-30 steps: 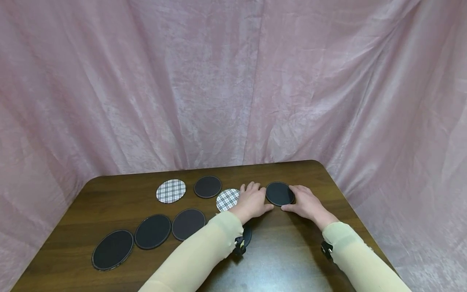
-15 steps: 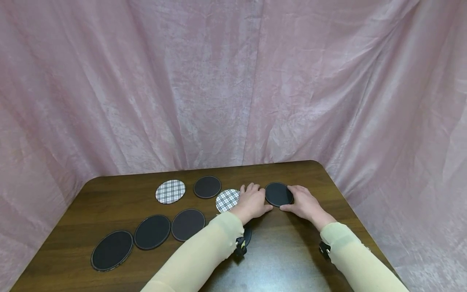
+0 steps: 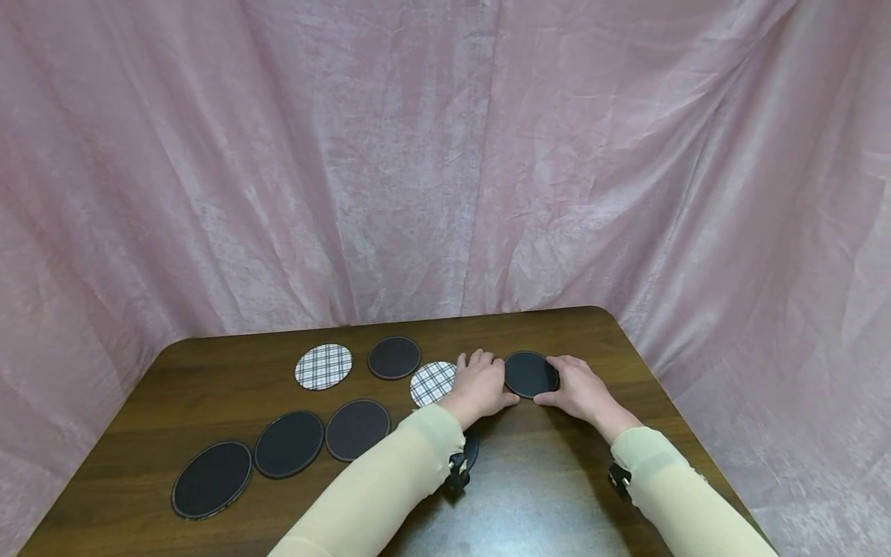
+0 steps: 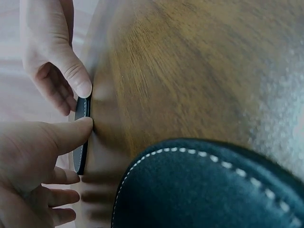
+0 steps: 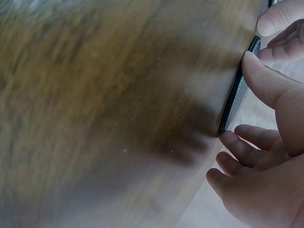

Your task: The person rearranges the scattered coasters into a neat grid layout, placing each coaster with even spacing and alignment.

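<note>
A round black coaster (image 3: 531,374) lies near the back right of the wooden table, between my two hands. My left hand (image 3: 480,384) holds its left side, index finger at the left rim and thumb at the near left rim. Opposite it, my right hand (image 3: 580,393) grips the right side between thumb and fingers. In the wrist views the coaster shows edge-on, flat and low, with thumbs at the near rim. A checked white coaster (image 3: 430,384) is partly hidden behind my left hand. Another black coaster with white stitching (image 4: 190,190) shows large in the left wrist view.
Nearer the front left lie several black coasters, including an outermost one (image 3: 212,480) at the left. At the back are another checked coaster (image 3: 323,367) and a dark coaster (image 3: 394,357). A pink curtain (image 3: 418,155) hangs behind the brown table (image 3: 557,495).
The black coaster between my hands has shifted slightly toward me and a little left. My right hand has moved slightly left with it; the left hand stays nearly in place.
</note>
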The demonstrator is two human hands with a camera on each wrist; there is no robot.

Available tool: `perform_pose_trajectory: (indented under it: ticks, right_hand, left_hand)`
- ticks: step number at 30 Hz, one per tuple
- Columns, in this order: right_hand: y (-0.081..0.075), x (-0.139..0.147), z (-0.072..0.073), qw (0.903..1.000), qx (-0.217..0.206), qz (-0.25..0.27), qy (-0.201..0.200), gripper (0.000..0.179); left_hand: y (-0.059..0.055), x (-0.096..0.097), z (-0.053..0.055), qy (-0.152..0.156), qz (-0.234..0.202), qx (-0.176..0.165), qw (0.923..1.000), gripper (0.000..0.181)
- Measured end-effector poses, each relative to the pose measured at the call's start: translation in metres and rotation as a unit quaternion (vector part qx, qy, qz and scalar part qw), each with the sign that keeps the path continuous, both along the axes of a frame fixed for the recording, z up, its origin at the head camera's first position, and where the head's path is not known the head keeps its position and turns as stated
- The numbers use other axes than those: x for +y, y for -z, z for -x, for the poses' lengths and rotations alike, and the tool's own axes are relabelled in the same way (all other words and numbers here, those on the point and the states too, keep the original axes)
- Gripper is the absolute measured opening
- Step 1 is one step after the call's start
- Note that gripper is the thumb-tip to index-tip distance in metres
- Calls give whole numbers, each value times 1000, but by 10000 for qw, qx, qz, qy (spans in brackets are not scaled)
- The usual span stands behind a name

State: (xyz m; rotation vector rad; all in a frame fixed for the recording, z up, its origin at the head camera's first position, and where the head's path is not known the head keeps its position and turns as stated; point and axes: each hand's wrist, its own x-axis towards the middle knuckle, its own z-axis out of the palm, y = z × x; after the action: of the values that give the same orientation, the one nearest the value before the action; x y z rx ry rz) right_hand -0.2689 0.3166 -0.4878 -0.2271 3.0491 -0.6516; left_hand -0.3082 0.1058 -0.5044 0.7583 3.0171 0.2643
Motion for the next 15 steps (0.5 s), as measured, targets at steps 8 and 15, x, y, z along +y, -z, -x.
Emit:
perform_pose_trajectory:
  ticks: [8,15]
  right_hand:
    - [1,1,0,9999,-17,84,-130,88]
    - [4,0,0,9997,51,51,-215,87]
  left_hand:
    - [-15,0,-11,123,158,-29,9998,71]
    - [-15,0,-12,128,156,17,9998,73]
